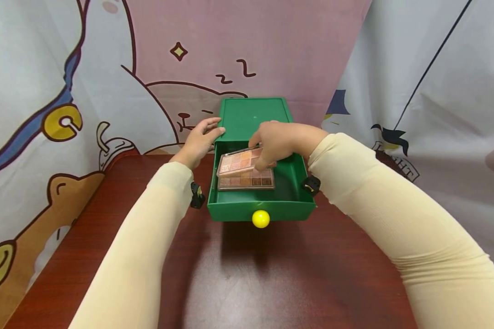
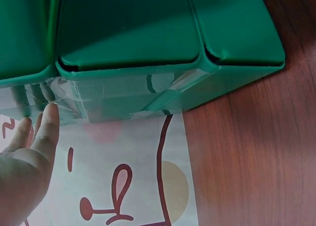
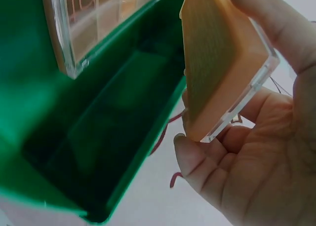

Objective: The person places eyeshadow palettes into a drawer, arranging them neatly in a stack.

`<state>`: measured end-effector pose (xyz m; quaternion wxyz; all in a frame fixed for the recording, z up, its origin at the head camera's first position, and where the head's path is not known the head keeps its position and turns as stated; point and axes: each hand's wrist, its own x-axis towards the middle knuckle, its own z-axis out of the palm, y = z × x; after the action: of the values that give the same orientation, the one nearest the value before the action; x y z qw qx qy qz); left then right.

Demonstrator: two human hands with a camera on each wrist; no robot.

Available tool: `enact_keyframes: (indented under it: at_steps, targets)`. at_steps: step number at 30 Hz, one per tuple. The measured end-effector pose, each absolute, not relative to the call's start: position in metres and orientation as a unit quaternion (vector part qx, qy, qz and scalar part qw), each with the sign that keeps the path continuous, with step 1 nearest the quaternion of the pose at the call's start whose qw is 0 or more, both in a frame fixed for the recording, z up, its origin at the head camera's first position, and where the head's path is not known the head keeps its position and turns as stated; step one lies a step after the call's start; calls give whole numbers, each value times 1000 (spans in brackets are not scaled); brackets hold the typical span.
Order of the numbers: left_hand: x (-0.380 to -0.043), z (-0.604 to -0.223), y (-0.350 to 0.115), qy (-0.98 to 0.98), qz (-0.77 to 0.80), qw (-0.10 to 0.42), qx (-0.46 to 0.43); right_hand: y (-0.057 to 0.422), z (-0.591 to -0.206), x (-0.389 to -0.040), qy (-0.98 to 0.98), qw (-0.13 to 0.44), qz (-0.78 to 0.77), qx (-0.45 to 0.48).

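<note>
In the head view my right hand (image 1: 276,142) grips an eyeshadow palette (image 1: 236,163) by its right end, over the pulled-out green drawer (image 1: 234,212). This palette is tilted and overlaps a second eyeshadow palette (image 1: 247,183) lying in the drawer's left part. The right wrist view shows the held palette (image 3: 217,63) with its peach-coloured underside and clear edge, pinched between thumb and fingers. My left hand (image 1: 196,142) is at the left side of the green box (image 1: 253,119); in the left wrist view its extended fingers (image 2: 48,125) are right at the box's clear side.
A round yellow knob (image 1: 261,219) sticks out from the drawer front. The box stands on a reddish-brown wooden table (image 1: 308,274), near its back edge. Behind it hangs a cartoon-printed cloth (image 1: 247,41).
</note>
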<state>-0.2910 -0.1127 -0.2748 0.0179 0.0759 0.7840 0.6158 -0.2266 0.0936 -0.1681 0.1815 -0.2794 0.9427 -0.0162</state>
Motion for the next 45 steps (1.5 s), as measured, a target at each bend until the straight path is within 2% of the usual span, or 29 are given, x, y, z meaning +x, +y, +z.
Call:
enact_keyframes:
  at_steps: [15, 21, 25, 31, 37, 45]
  targets:
    - [-289, -274, -112, 784, 616, 20, 76, 81, -185, -225, 949, 190, 25, -250]
    - [-291, -274, -111, 779, 621, 27, 77, 88, -177, -224, 946, 185, -25, -265]
    - [-291, -275, -111, 780, 621, 26, 78, 104, -168, -223, 944, 150, -103, -276]
    - [-291, -275, -112, 780, 621, 25, 75, 138, -165, -222, 936, 33, -238, -258]
    - [-290, -275, -113, 775, 628, 27, 71, 180, -183, -217, 902, -62, -368, -216]
    - [-290, -274, -113, 781, 620, 30, 68, 232, -223, -213, 897, -82, -414, -134]
